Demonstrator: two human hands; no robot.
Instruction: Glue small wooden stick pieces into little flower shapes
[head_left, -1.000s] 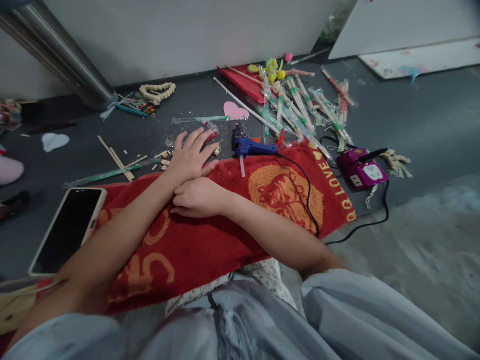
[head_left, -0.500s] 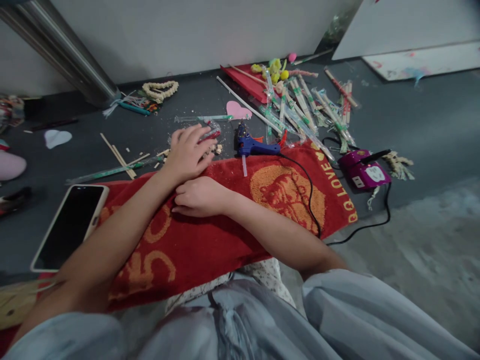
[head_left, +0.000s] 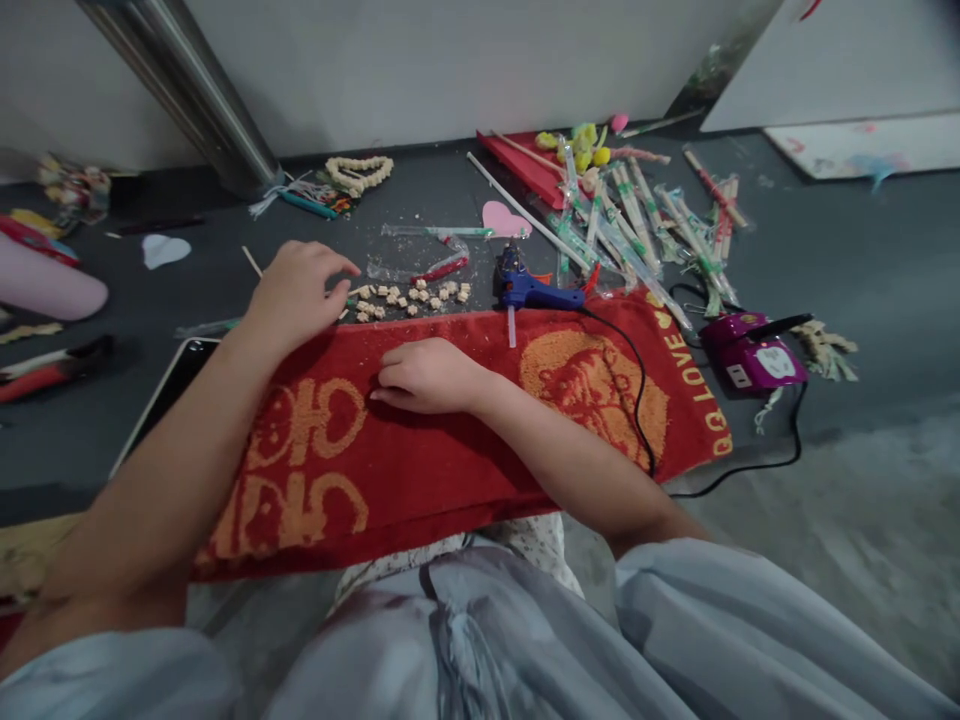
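The left hand (head_left: 296,298) has drawn back to the left from over the small wooden pieces (head_left: 393,296), and they now show in a loose row, more of them in view than half a second ago. The two hands, which touched or overlapped then, are apart, with red cloth showing between them. The view has also swung a little, so everything on the bench (head_left: 795,250) sits farther right.

The left hand's grip is half open, thumb and forefinger parted beside the nearest wooden pieces; nothing can be seen held, though its underside is hidden. The right hand (head_left: 435,376) rests on the red towel (head_left: 427,465) with its fingers loosely curled; whether its grip has hold of anything cannot be told.

The wooden pieces lie along the towel's far edge, between the left hand and a blue glue gun (head_left: 536,293). The glue gun's cord (head_left: 637,372) crosses the towel. Behind the pieces are a red strip in clear wrapping (head_left: 448,266) and a pink paper heart (head_left: 505,219). Wrapped sticks (head_left: 628,215) are heaped to the right, near a purple box (head_left: 750,352). The left forearm passes over a phone (head_left: 174,388), partly hiding it; pliers (head_left: 52,373) lie farther left.
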